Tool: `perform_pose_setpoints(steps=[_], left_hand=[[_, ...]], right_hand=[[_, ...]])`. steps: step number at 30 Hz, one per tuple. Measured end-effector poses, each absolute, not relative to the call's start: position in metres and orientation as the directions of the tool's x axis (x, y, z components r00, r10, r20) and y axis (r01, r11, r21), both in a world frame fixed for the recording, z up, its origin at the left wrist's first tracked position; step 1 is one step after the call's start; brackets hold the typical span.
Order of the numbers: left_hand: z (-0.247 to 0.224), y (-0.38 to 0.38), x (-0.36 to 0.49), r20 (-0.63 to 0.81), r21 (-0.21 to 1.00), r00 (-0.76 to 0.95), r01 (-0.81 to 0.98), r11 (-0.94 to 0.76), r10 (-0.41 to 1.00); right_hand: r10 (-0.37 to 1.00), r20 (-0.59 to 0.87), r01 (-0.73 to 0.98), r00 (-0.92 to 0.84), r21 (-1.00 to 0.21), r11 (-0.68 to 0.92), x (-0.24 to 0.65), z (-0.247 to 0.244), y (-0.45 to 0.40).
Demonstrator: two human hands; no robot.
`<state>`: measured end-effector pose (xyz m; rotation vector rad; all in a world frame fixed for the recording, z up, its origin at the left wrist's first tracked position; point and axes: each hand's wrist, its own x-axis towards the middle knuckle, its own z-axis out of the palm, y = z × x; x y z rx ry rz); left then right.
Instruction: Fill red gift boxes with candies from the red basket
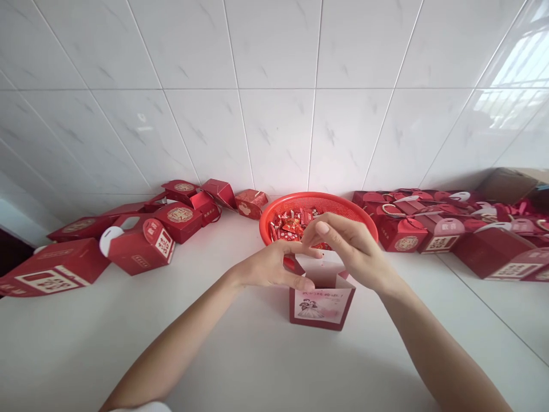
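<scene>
Below my hands a red candy box (pixel 321 309) stands upright on the white table, its top open and its pale inside showing. A printed couple decorates its front. My left hand (pixel 274 266) has the box by its top, the thumb at the front edge and the fingers by the raised back flap. Over the opening hovers my right hand (pixel 358 252), its fingers bent close to the thumb. Whatever it may hold is hidden. Just behind the box, a red plastic basket (pixel 274 209) contains wrapped candies (pixel 291 223), partly covered by my hands.
Several red gift boxes (pixel 141 246) sit along the left, and one small box (pixel 251 203) lies by the wall. More red boxes (pixel 403 232) crowd the right side, near a brown carton (pixel 510 184). A tiled wall (pixel 274 137) bounds the back of the table.
</scene>
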<state>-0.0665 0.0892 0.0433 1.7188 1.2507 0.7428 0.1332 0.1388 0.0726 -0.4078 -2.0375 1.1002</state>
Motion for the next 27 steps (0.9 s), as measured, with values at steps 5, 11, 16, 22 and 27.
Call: perform_pose_setpoints(steps=[5,11,16,22,27], left_hand=[[0.043,0.084,-0.067,-0.025,0.888,0.382,0.432,-0.155,0.924],[0.039,0.083,-0.063,0.257,0.805,0.309,0.456,-0.38,0.916],[0.052,0.084,-0.076,0.392,0.852,0.085,0.341,-0.397,0.916],[0.058,0.079,-0.085,0.525,0.821,-0.073,0.308,-0.481,0.848],[0.059,0.08,-0.085,0.476,0.839,-0.023,0.311,-0.447,0.879]], right_hand=[[0.655,0.539,-0.025,-0.53,-0.782,0.622,0.152,0.088,0.14],[0.695,0.533,0.027,-0.483,-0.784,0.621,0.174,0.095,0.151],[0.633,0.422,0.034,-0.649,-0.815,0.578,0.172,0.084,0.166],[0.528,0.308,-0.044,-0.792,-0.891,0.453,0.154,0.077,0.165],[0.569,0.343,-0.078,-0.748,-0.896,0.438,0.154,0.073,0.166]])
